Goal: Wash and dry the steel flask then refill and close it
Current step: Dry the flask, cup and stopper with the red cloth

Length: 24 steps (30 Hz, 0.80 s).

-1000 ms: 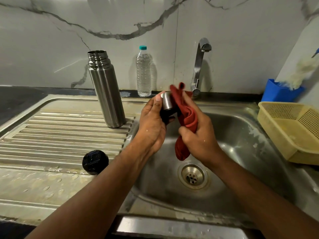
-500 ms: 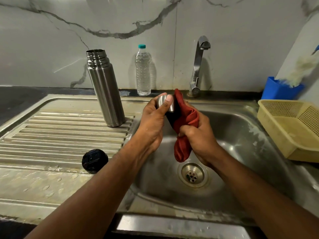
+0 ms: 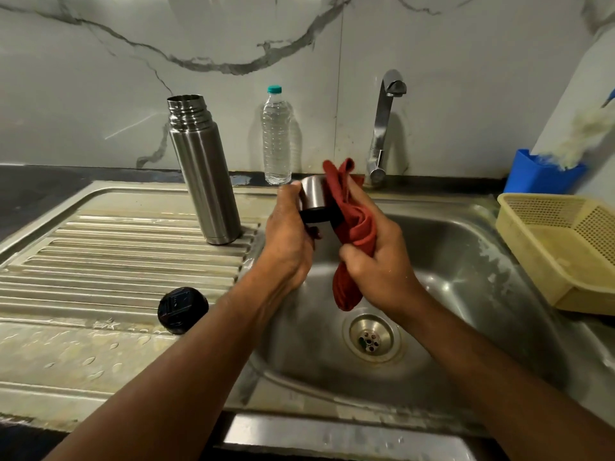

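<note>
Nearest, two bare forearms reach over the front edge of the steel sink [image 3: 466, 261]. Left of the basin, a black stopper [image 3: 182, 310] lies on the wet draining board [image 3: 100, 261]. Above the drain [image 3: 371, 337], the left hand [image 3: 289, 241] curls its fingers round the flask's cup lid [image 3: 314, 199], a steel shell with a black inner rim, tilted on its side. Against it, the right hand [image 3: 376, 261] clenches a red cloth [image 3: 352, 227] bunched in its grip, with one end pressed to the lid and the other hanging toward the drain. Further back, the steel flask [image 3: 203, 171] stands upright and uncapped on the ribbed board. Behind it, by the marble wall, a capped plastic water bottle [image 3: 276, 138] stands left of the tap [image 3: 382, 128]. At right sit a yellow basket [image 3: 565, 247] and a blue holder [image 3: 539, 174].
</note>
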Each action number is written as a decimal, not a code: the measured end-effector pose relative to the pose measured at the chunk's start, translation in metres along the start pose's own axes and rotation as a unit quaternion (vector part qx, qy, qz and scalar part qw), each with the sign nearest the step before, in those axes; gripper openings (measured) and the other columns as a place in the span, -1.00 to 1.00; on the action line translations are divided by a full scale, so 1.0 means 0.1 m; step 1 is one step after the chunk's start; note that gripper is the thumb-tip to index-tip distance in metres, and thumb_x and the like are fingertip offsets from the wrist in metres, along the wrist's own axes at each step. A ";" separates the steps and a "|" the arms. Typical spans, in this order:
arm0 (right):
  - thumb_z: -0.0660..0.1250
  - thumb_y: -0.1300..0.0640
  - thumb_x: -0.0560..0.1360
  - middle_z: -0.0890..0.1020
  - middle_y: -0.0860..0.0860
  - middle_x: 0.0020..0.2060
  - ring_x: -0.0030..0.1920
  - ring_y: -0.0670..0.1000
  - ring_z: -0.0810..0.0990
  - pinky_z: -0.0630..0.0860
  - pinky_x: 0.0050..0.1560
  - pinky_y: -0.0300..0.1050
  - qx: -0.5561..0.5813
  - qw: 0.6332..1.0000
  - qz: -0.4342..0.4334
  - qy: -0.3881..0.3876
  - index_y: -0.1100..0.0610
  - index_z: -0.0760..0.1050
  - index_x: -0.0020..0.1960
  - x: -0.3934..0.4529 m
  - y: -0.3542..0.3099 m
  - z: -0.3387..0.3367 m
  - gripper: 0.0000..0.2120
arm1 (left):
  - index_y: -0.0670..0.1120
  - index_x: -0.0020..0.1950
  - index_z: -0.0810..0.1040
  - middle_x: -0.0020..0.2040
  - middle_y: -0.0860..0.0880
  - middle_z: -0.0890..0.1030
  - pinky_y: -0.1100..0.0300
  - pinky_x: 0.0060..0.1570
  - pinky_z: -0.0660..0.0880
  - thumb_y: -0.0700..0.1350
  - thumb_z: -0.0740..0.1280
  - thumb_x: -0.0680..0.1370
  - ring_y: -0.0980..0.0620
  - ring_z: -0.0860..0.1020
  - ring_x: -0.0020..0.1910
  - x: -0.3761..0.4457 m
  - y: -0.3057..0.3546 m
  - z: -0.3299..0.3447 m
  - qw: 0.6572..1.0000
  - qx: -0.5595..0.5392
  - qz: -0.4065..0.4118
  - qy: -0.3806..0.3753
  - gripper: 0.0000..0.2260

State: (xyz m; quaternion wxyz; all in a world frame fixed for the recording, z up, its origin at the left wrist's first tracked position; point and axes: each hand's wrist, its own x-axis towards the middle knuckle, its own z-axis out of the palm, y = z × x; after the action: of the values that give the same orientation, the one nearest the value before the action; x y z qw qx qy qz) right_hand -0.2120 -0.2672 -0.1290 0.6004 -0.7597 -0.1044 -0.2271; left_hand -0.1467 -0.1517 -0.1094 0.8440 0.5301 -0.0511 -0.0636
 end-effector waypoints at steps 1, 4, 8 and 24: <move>0.25 0.45 0.41 0.62 0.31 0.02 -0.08 0.26 0.62 0.62 0.06 0.04 -0.010 1.000 0.001 -0.009 0.01 0.16 0.67 0.00 0.01 0.01 -0.12 | -0.08 0.15 0.62 0.09 -0.19 0.64 -0.05 0.16 0.42 0.16 0.20 0.68 -0.17 0.53 0.12 0.02 0.01 -0.02 1.000 0.003 0.002 -0.001 -0.64; 0.25 0.49 0.41 0.67 0.16 0.11 0.06 0.07 0.68 0.62 0.20 -0.09 -0.006 1.000 0.018 -0.013 0.01 0.14 0.67 0.03 0.07 -0.02 -0.10 | -0.11 0.31 0.58 0.20 -0.13 0.71 -0.01 0.25 0.50 0.27 0.33 0.62 -0.13 0.66 0.22 0.03 -0.01 -0.03 0.994 0.096 0.020 -0.055 -0.51; 0.26 0.47 0.41 0.61 0.26 0.19 0.13 0.16 0.64 0.61 0.18 -0.03 -0.035 0.999 -0.006 0.004 0.05 0.17 0.66 0.01 0.04 -0.04 -0.12 | -0.25 0.31 0.54 0.02 -0.11 0.71 0.05 0.04 0.52 0.12 0.30 0.69 0.01 0.68 -0.02 0.03 -0.02 -0.02 0.992 0.113 0.051 -0.030 -0.56; 0.30 0.40 0.40 0.55 0.10 0.38 0.03 -0.15 0.59 0.56 0.27 -0.12 -0.106 0.994 -0.027 -0.028 0.00 0.10 0.68 0.00 0.04 0.00 -0.08 | -0.29 0.46 0.46 0.25 -0.31 0.64 -0.11 0.31 0.56 -0.01 0.21 0.74 -0.19 0.62 0.19 -0.05 -0.03 0.02 1.000 -0.026 -0.016 -0.007 -0.58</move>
State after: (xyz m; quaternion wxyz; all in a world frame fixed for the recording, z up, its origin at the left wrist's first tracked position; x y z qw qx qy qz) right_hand -0.2103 -0.2678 -0.1330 0.5068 -0.8221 -0.1167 -0.2319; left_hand -0.1518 -0.1542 -0.1111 0.8559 0.5085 -0.0467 -0.0818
